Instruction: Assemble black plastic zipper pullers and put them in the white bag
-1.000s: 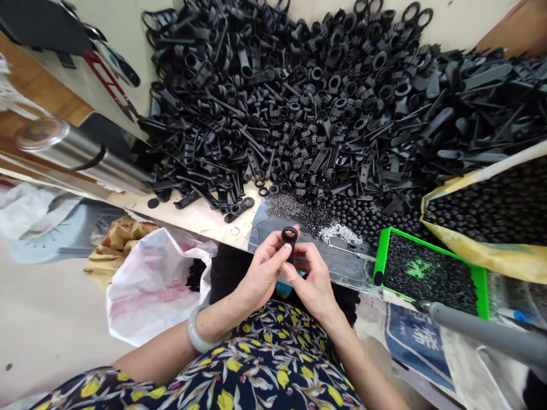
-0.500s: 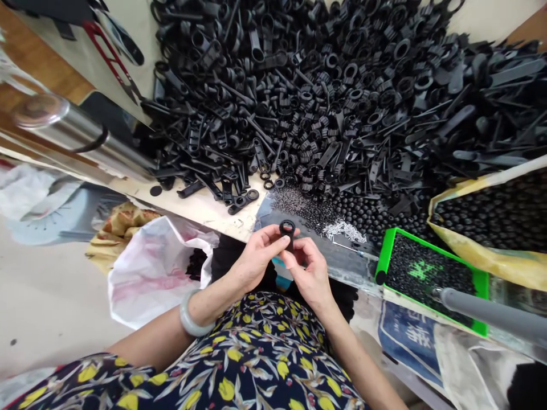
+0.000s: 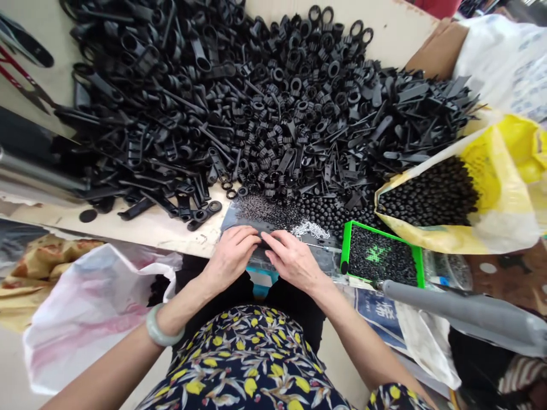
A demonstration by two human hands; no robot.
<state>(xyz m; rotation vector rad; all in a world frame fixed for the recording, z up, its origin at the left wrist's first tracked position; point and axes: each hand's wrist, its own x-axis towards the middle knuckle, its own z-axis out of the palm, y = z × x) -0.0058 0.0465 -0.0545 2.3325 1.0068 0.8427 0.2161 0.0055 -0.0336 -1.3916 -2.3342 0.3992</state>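
Huge heap of black plastic parts (image 3: 239, 108) on the table (image 3: 141, 228); at the table's edge, left hand (image 3: 233, 256) and right hand (image 3: 293, 261) meeting, grips pressed together, fingertips (image 3: 264, 234) touching; any held part hidden, long axis unreadable, both hands equally near.

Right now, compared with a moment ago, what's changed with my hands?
Your left hand and right hand have dropped from holding the black ring part up and now lie flat, fingertips together, above the shiny sheet. The ring no longer shows; it may be beneath them. The pile of black plastic parts and green tray stayed put, apart from the camera shifting.
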